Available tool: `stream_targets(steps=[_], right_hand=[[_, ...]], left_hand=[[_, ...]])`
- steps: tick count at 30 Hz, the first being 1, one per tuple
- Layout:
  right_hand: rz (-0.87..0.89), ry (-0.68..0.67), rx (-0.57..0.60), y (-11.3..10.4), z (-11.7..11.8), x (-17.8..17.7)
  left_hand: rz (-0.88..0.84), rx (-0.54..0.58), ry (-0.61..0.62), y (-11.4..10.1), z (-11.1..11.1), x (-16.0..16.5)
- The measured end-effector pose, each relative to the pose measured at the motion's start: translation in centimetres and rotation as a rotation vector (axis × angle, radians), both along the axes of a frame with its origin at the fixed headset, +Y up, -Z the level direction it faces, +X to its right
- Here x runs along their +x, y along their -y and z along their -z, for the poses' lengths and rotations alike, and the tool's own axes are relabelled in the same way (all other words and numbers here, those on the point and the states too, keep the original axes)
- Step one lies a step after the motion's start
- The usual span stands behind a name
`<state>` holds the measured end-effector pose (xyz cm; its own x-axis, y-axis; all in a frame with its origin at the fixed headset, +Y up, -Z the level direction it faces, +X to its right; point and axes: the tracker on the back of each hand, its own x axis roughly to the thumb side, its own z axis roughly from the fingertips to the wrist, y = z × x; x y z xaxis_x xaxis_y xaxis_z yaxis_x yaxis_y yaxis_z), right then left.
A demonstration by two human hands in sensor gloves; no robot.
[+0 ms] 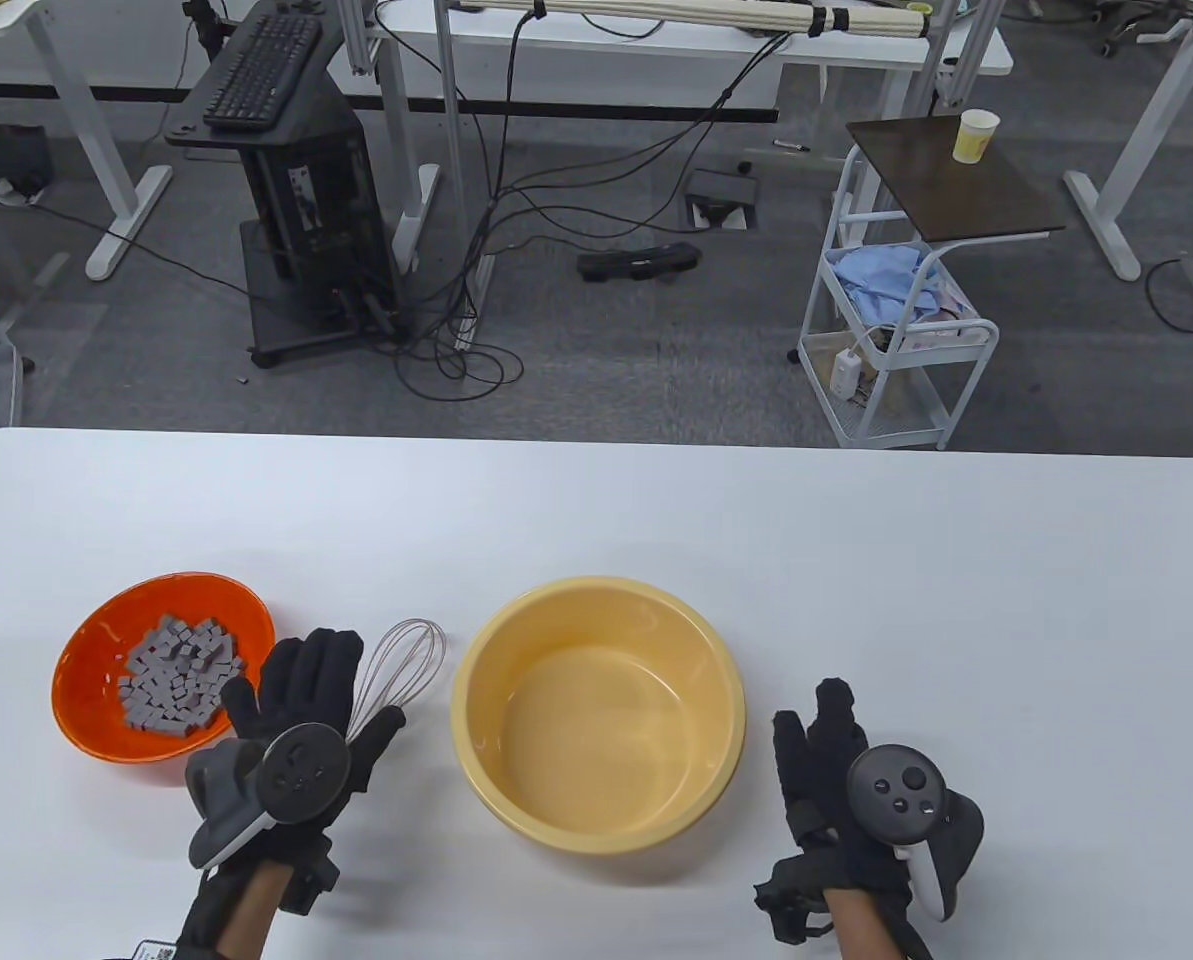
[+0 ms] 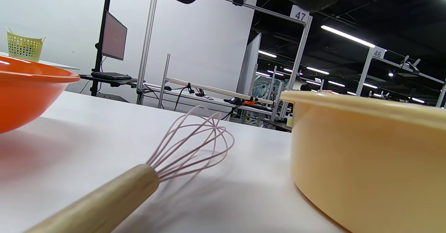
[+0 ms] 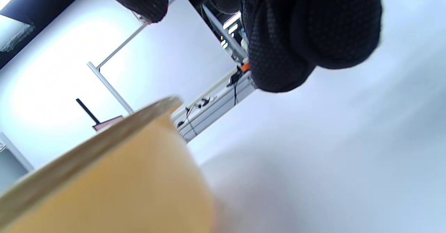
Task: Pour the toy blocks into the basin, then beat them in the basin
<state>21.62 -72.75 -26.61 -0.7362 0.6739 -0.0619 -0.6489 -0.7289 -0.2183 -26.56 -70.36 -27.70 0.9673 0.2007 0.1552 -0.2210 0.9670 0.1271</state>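
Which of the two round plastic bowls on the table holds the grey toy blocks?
The orange plastic bowl on the left; the larger yellow plastic basin is empty.

Behind the table [image 1: 856, 520]: keyboard [image 1: 261, 68] on a black stand, cable mess on the floor, cup [image 1: 974, 136] on a white cart [image 1: 891, 350].

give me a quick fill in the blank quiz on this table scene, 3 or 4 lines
1. The grey blocks lie in the ____ bowl.
2. The yellow basin holds ____.
3. The whisk lies between the bowl and the ____.
4. The whisk's handle is made of ____.

Missing words: orange; nothing; basin; wood
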Motion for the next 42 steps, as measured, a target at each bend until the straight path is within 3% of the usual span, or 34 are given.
stream_targets(steps=[14, 23, 29, 36, 40, 42], right_hand=[[-0.181, -0.052, 0.15, -0.7, -0.4, 1.3], [-0.224, -0.101, 0.148, -0.7, -0.3, 0.5], [-0.212, -0.103, 0.145, -0.7, -0.3, 0.5], [-0.207, -0.129, 0.138, -0.7, -0.2, 0.2], [-0.206, -0.139, 0.136, -0.6, -0.2, 0.1], [-0.204, -0.141, 0.134, -0.6, -0.2, 0.1]], left_hand=[[-0.147, 0.061, -0.228, -1.5, -0.3, -5.6], [-0.227, 0.096, -0.569, -2.0, -1.7, -12.0], [-0.203, -0.09, -0.812, -0.7, -2.1, -15.1], [-0.281, -0.419, -0.844, 2.5, -1.2, -16.4], [-0.388, -0.448, -0.837, 4.3, -0.6, -16.4], [-0.438, -0.401, -0.856, 4.6, -0.6, -16.4]])
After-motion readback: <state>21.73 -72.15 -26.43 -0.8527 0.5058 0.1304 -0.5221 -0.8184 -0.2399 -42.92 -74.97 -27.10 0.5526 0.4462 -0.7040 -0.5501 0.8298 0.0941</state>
